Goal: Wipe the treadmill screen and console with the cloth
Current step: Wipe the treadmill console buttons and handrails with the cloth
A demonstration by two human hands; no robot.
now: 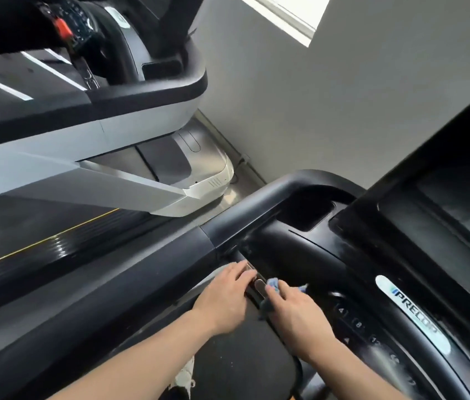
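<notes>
The black treadmill console (309, 249) fills the lower right, with a dark screen (444, 215) tilted at the far right and a silver logo plate (412, 313) below it. My right hand (297, 310) grips a blue cloth (274, 284) against the console's front handlebar, beside a metal sensor plate (259, 284). My left hand (225, 295) rests on the same bar just to the left, its fingers lying over another metal plate. A row of keys (358, 324) runs right of my right hand. Most of the cloth is hidden under the hand.
A second treadmill (112, 134) with a grey frame stands to the left, its console (89, 30) at the top left. A pale wall (314, 111) rises behind. The black side rail (83, 284) runs toward the lower left.
</notes>
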